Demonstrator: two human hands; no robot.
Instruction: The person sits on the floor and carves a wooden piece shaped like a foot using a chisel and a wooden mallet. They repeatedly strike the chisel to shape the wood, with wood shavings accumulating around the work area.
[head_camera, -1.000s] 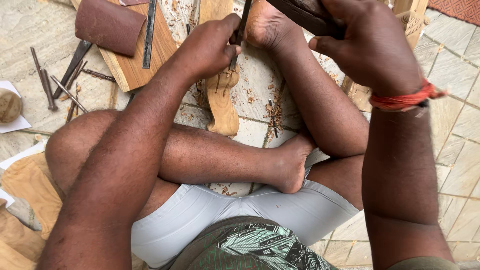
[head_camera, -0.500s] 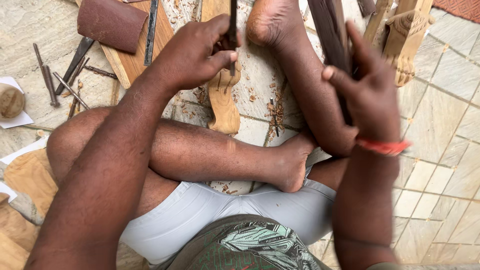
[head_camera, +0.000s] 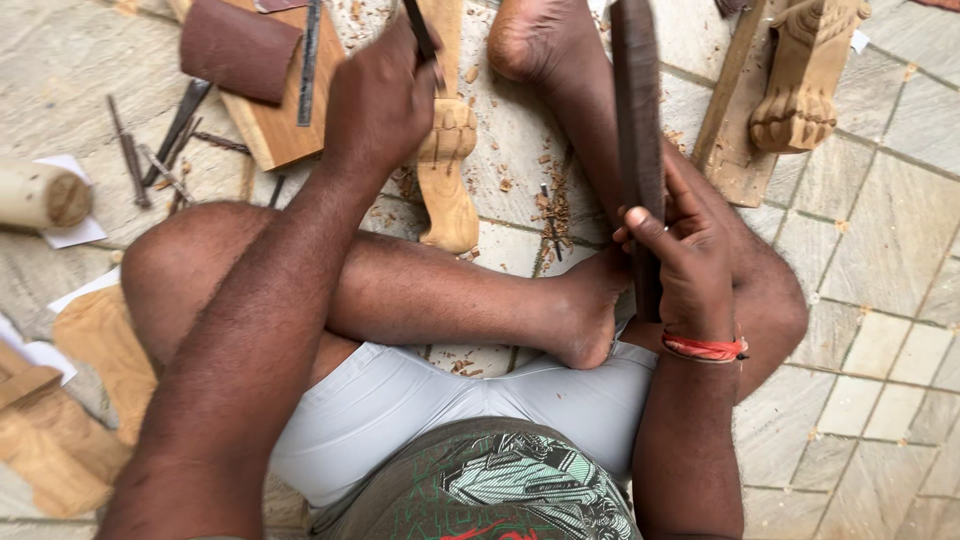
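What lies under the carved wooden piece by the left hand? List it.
Under the carved wooden piece lie pale stone floor tiles strewn with wood chips. The left hand, holding a chisel, covers its upper part, so the floor there is hidden.

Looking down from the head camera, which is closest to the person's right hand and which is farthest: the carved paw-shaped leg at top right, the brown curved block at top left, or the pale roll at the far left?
From the right hand, gripping a dark wooden mallet:
1. Carved paw-shaped leg, up and to its right, nearest.
2. Brown curved block, top left, past the left hand.
3. Pale roll, at the far left edge, farthest.
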